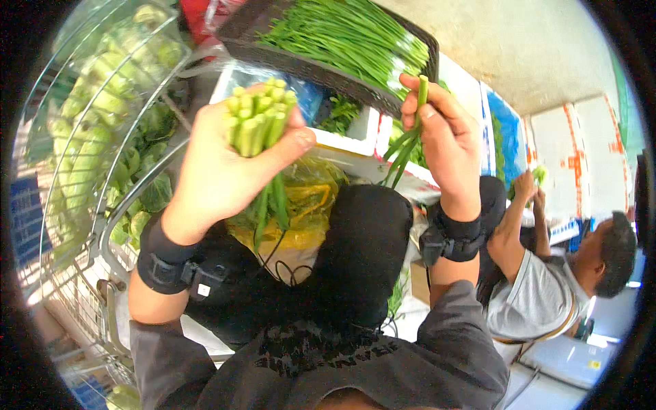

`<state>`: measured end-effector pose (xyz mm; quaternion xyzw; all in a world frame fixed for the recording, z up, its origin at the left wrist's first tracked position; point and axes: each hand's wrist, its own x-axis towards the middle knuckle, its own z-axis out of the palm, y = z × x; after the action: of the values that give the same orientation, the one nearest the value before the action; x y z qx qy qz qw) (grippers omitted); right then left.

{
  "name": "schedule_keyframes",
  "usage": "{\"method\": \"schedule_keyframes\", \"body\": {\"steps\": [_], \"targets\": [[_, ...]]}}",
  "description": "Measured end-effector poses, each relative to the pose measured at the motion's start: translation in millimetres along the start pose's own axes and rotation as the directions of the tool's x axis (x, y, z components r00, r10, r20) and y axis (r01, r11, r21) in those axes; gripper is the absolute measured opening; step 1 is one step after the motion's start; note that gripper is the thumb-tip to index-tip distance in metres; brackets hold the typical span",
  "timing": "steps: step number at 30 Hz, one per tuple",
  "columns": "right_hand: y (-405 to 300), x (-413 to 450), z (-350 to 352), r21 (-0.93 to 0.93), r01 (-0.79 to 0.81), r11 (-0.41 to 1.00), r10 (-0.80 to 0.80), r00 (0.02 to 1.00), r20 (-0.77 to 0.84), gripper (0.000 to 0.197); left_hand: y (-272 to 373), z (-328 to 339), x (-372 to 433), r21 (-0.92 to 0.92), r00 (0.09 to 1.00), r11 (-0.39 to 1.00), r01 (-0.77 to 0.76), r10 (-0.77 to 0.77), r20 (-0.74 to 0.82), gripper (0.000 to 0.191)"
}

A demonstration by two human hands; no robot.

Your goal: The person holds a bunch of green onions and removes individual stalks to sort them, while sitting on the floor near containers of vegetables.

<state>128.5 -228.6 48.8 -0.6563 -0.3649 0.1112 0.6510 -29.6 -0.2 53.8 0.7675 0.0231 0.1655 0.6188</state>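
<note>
My left hand [205, 164] is wrapped around a bundle of green vegetable stalks [256, 123], with the cut ends facing up toward me. Long green leaves hang from the bundle below the palm. My right hand [446, 138] pinches a thin stalk [423, 92] between thumb and fingers; its cut end points up, and narrow leaves droop to the left. The two hands are apart, raised above my knees. Below the left hand, a yellow plastic bag [310, 205] lies between my legs; its contents cannot be made out.
A black plastic crate [328, 77] of long green stalks [348, 41] stands ahead, behind a white foam box [353, 141] with leafy greens. On the left, a wire cart [110, 225] stands beside pale green gourds [89, 148]. A co-worker [533, 292] sits at right, handling greens near stacked white boxes [558, 154].
</note>
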Motion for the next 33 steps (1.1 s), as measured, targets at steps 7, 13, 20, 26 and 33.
{"method": "schedule_keyframes", "body": {"steps": [7,13,20,26,33], "targets": [[-44,24,77,0.077,0.016,0.997,-0.025,0.993,0.117,0.023,1,3,-5,-0.126,0.979,0.991,-0.051,0.024,-0.204,0.02],[-34,13,112,0.206,0.026,0.978,-0.024,1.0,-0.013,0.017,4,0,-7,-0.075,0.971,0.997,-0.015,-0.004,-0.239,0.023],[-15,12,118,0.076,0.024,0.997,-0.016,0.995,-0.101,0.012,-2,3,-6,0.127,0.97,0.991,0.029,0.003,-0.241,0.025],[-4,17,108,-0.138,0.054,0.989,-0.069,0.992,-0.104,0.029,-9,12,-12,0.352,0.945,0.931,-0.098,0.198,-0.26,0.026],[-5,20,103,0.118,-0.016,0.993,0.024,0.997,-0.073,0.041,-10,12,-11,0.369,0.944,0.923,-0.112,0.215,-0.251,0.021]]}}
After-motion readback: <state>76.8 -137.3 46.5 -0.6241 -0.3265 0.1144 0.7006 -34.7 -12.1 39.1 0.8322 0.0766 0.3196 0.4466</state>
